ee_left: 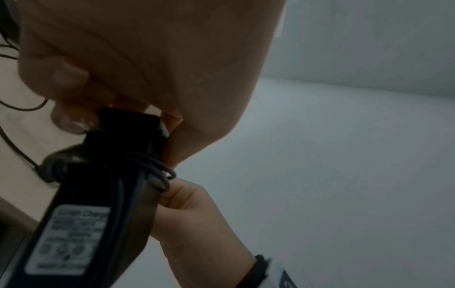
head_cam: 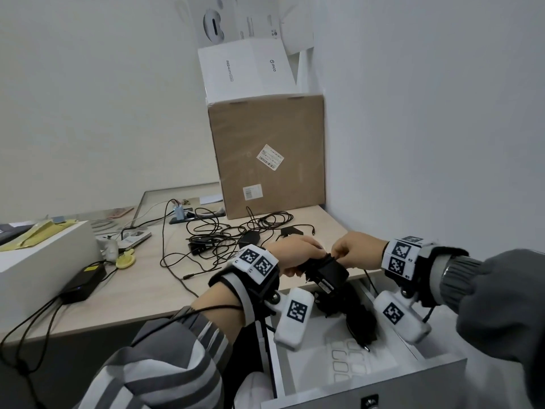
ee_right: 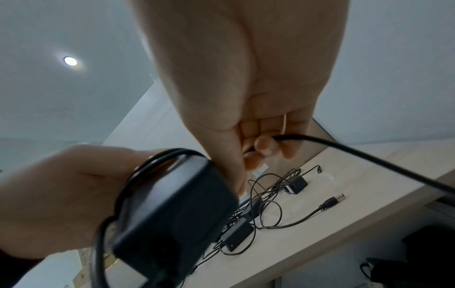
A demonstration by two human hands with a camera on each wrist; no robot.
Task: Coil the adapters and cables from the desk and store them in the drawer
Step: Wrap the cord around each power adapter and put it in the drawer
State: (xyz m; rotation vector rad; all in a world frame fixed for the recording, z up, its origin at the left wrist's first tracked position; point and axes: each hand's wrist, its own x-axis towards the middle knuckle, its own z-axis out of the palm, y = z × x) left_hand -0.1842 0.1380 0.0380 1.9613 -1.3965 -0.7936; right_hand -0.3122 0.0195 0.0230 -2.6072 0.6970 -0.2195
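Two hands meet above the open drawer: the left hand grips a black adapter, the right hand pinches its cable, partly wound. Coiled items, apparently, already lie inside; several tangled cables remain on the table.

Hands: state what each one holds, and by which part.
Left hand grips the black adapter by its body; right hand pinches its cable near the wraps.
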